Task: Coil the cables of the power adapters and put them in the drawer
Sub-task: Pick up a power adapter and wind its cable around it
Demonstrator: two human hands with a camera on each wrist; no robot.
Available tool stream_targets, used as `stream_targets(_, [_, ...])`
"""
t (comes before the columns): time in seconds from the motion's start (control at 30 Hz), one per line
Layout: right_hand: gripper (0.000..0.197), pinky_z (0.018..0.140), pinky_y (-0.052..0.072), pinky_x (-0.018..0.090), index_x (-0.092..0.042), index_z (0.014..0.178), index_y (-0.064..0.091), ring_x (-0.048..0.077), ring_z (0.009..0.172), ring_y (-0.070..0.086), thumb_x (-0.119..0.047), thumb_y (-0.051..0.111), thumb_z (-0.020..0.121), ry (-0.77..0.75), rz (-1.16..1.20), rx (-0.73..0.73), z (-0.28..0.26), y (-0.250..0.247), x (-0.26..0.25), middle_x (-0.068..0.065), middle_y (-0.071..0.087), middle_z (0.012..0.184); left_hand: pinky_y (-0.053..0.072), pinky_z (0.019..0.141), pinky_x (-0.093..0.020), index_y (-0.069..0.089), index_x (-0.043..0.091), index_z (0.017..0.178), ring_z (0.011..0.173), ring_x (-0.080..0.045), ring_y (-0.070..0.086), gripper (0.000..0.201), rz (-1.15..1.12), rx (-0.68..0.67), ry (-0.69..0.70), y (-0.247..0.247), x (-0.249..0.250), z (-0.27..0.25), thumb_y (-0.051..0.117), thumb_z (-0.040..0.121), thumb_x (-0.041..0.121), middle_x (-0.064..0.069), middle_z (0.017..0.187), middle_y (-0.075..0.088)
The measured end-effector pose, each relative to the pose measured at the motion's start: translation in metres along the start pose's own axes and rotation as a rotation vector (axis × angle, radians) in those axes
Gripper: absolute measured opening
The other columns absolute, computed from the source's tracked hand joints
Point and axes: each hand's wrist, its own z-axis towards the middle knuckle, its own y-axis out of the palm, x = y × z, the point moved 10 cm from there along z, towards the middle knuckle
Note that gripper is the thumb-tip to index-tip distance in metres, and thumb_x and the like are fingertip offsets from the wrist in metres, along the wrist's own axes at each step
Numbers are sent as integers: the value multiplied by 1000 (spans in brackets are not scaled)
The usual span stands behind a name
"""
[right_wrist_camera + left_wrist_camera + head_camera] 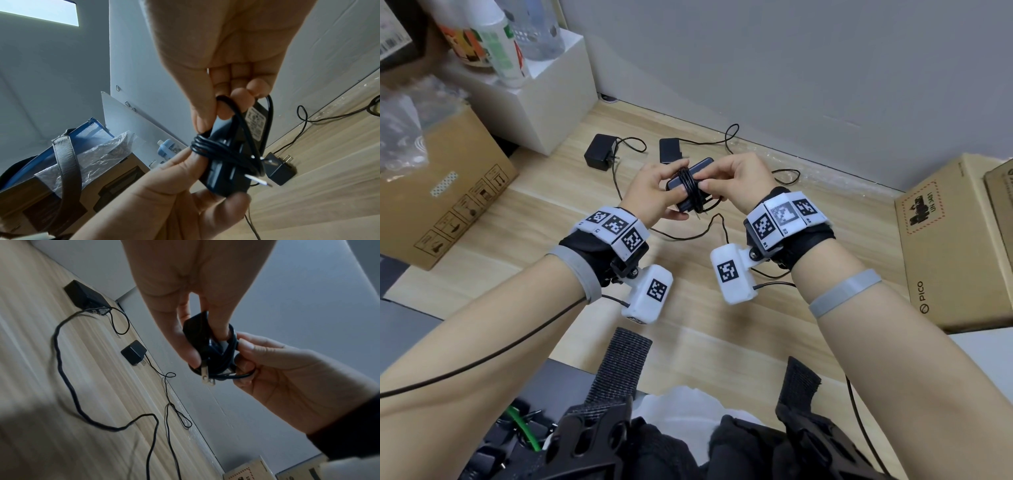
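I hold one adapter (690, 185) above the table (571, 212), between both hands. My left hand (654, 192) grips its body, fingers curled round it. My right hand (736, 181) pinches the cable (688, 186), which is wound in several turns about the adapter's middle (prongs point down toward me). Two more adapters lie on the table near the wall, one at left (599, 152), one just behind my hands (670, 149), their cables loose. No drawer is identifiable.

We see a cardboard box (448, 192) at our left beside a white cabinet (551, 102). Bottles (496, 41) stand on it. Another carton (955, 246) sits right.
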Motion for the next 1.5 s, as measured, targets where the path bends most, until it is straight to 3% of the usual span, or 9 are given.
stream_targets(0.17, [13,63,45,16,-16,93,73,2,56,52,-13,69,80,-12,-46,48,-2,-3,1,-11,60,64,58,55,-29,44,16,113,74,-10,59,33,6,123,65,-3,9,-6,57,87,1,7,95,45])
stream_targets(0.27, [5,50,40,8,-21,83,68,0,44,53,-17,70,80,-12,-75,87,-3,-6,1,-8,57,57,56,51,-25,43,22,96,73,-13,61,26,15,144,100,-2,13,-6,59,87,4,5,95,50])
stream_targets(0.43, [22,46,44,15,-20,67,55,6,44,57,-16,75,75,29,-31,117,-2,-8,8,-3,59,55,55,50,-25,45,32,86,75,-20,63,31,48,94,130,2,20,-5,59,87,5,0,99,55])
stream_targets(0.6, [7,63,54,25,-4,89,65,10,53,58,-2,65,83,58,61,42,-2,1,9,1,61,64,56,53,-27,44,32,87,87,-22,60,31,45,100,130,-2,19,-4,56,88,3,-1,103,53])
stream_targets(0.7, [14,55,51,15,-1,99,65,5,52,56,0,57,87,73,23,59,-2,2,7,-1,59,68,56,54,-27,47,34,89,86,-24,62,32,53,91,127,-1,18,-3,55,89,3,-8,109,51])
stream_targets(0.8, [14,47,42,13,-15,85,66,3,45,53,-4,59,87,117,-33,107,0,-2,8,-2,58,68,55,52,-24,50,33,90,86,-25,62,32,61,68,121,5,15,-2,52,90,1,-7,110,51])
stream_targets(0.97, [27,54,49,20,-27,65,55,11,47,58,-12,63,85,143,-33,209,-4,-8,9,-1,61,61,54,49,-22,49,21,103,75,-19,60,22,70,62,96,10,11,-2,52,91,2,-6,107,48])
stream_targets(1.2, [26,68,58,39,-25,71,50,18,54,62,-4,60,84,121,25,210,-9,-11,6,0,60,59,51,50,-29,42,31,82,67,-19,58,32,121,83,119,1,15,-4,56,87,2,4,83,54])
stream_targets(1.5, [20,77,56,42,-32,86,58,17,68,68,-14,49,88,37,-124,182,-14,-5,-8,-3,68,68,49,46,-23,40,27,83,64,-19,55,30,174,51,136,-3,15,-3,54,88,1,4,88,54])
